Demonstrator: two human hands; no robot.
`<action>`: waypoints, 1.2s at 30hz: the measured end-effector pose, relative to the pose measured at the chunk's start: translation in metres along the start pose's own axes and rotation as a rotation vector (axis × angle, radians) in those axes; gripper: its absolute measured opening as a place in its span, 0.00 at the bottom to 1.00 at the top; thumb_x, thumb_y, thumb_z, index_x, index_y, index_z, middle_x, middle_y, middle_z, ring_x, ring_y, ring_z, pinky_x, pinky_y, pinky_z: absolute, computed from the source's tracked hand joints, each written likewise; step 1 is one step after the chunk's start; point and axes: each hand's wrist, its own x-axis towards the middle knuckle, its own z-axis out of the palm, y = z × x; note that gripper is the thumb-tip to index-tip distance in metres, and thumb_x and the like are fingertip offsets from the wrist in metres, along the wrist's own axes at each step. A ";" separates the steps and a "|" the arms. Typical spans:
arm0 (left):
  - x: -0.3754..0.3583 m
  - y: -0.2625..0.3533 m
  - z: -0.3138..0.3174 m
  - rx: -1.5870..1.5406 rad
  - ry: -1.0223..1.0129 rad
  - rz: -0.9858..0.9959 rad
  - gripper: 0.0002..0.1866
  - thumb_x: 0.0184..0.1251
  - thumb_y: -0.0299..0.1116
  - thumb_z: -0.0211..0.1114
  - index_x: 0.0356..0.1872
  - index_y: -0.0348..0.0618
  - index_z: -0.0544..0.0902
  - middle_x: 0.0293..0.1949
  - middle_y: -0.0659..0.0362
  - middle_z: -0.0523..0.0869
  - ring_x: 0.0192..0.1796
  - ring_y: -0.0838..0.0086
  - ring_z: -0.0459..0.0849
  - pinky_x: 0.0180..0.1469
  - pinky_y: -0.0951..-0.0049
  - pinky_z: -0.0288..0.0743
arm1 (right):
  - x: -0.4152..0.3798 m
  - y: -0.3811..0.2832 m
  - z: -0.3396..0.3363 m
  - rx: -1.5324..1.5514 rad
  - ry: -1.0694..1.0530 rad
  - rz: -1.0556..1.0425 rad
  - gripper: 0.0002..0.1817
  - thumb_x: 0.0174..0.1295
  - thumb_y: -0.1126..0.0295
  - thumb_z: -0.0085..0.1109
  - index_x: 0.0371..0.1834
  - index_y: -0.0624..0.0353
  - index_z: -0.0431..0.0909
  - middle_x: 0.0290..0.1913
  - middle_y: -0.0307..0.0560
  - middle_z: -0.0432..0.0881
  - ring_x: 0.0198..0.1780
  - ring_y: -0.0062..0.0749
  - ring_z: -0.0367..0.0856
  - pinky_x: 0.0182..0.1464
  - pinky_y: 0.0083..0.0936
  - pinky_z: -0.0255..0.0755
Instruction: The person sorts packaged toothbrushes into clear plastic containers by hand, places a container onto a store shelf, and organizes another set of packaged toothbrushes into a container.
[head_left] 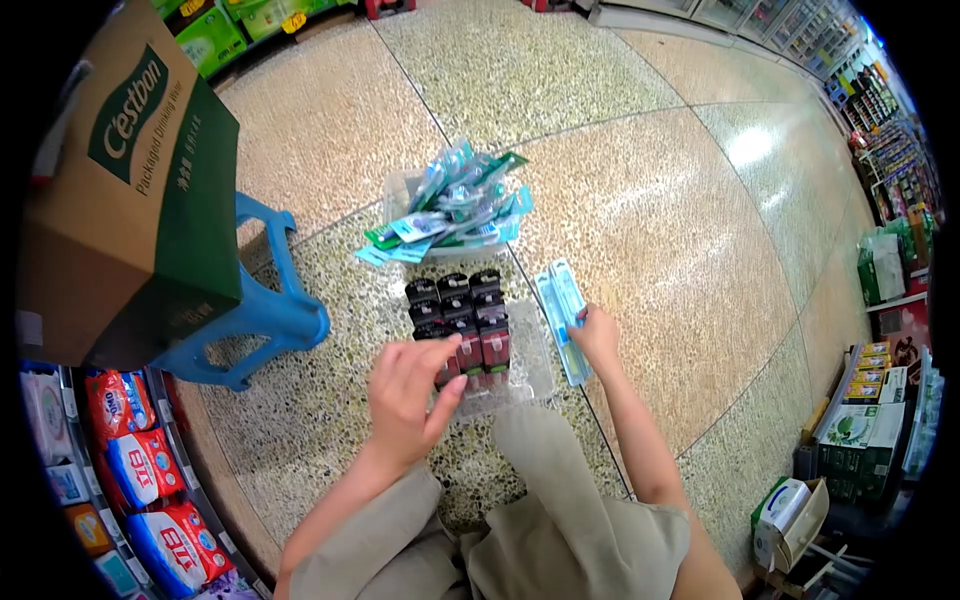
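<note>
A clear plastic tray [530,372] is lying on the terrazzo floor [650,220] just ahead of the person's knees, holding three rows of dark blister packs [458,318] with black tops and reddish lower parts. At 12 o'clock from it, a second clear bin [402,190] is carrying a loose heap of teal and white toothbrush packs [455,208], fanning out over its rim. At 9 o'clock a brown and green Cestbon carton [120,190] is sitting on a blue plastic stool [270,310].

The left hand [408,398] is reaching forward over the near end of the dark packs, palm down, wrist bent, fingers curling loosely; its grip is closing around the nearest pack, though whether it is truly pinching it cannot be told. The right hand [597,335] is stretching out at 3 o'clock from the tray, forearm straight, fingertips pressing on a pair of pale blue toothbrush packs [562,315] that are lying flat on the floor, just beside the tray; this grip is resting on them rather than clenching.
</note>
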 end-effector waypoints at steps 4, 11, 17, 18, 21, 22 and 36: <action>-0.005 0.002 0.003 -0.018 -0.043 0.012 0.20 0.60 0.33 0.68 0.55 0.42 0.80 0.44 0.54 0.84 0.43 0.58 0.80 0.45 0.61 0.73 | -0.003 -0.015 -0.016 -0.041 -0.092 0.034 0.16 0.46 0.60 0.70 0.33 0.59 0.83 0.32 0.55 0.85 0.37 0.48 0.85 0.41 0.42 0.77; -0.004 0.018 0.003 -0.042 -0.068 0.022 0.19 0.60 0.33 0.69 0.52 0.41 0.81 0.44 0.54 0.85 0.43 0.58 0.81 0.46 0.61 0.74 | -0.007 -0.008 0.005 -0.024 0.005 -0.049 0.17 0.47 0.57 0.73 0.31 0.61 0.85 0.32 0.56 0.86 0.36 0.50 0.85 0.42 0.41 0.78; -0.008 0.024 0.004 -0.052 -0.099 0.012 0.19 0.61 0.35 0.68 0.53 0.42 0.81 0.43 0.55 0.85 0.44 0.59 0.80 0.46 0.62 0.75 | -0.002 0.004 0.022 0.030 -0.026 -0.026 0.18 0.43 0.56 0.78 0.27 0.60 0.86 0.29 0.55 0.86 0.33 0.49 0.85 0.39 0.41 0.77; -0.008 0.025 0.004 -0.053 -0.098 0.004 0.19 0.62 0.35 0.68 0.53 0.43 0.81 0.43 0.55 0.85 0.44 0.59 0.80 0.46 0.62 0.75 | -0.003 0.002 0.021 0.022 -0.037 -0.006 0.18 0.42 0.56 0.78 0.26 0.59 0.86 0.29 0.55 0.86 0.33 0.49 0.85 0.38 0.41 0.77; -0.009 0.025 0.005 -0.045 -0.092 0.001 0.19 0.63 0.37 0.68 0.54 0.44 0.82 0.43 0.56 0.84 0.44 0.60 0.80 0.46 0.62 0.75 | -0.004 -0.006 0.017 -0.004 -0.064 0.024 0.18 0.41 0.55 0.79 0.24 0.58 0.86 0.29 0.55 0.85 0.32 0.47 0.85 0.37 0.41 0.77; -0.009 0.026 0.004 -0.039 -0.094 0.003 0.19 0.63 0.37 0.68 0.54 0.44 0.82 0.43 0.56 0.84 0.44 0.60 0.80 0.46 0.62 0.75 | -0.004 -0.008 0.016 -0.017 -0.061 0.028 0.18 0.41 0.55 0.79 0.24 0.57 0.86 0.28 0.54 0.86 0.31 0.47 0.85 0.36 0.41 0.77; -0.011 0.025 0.004 -0.069 -0.084 -0.020 0.19 0.63 0.36 0.67 0.54 0.42 0.81 0.43 0.54 0.84 0.45 0.59 0.79 0.47 0.62 0.74 | -0.011 -0.016 0.035 -0.191 0.095 -0.084 0.20 0.36 0.54 0.75 0.26 0.57 0.83 0.27 0.53 0.84 0.32 0.50 0.84 0.36 0.43 0.78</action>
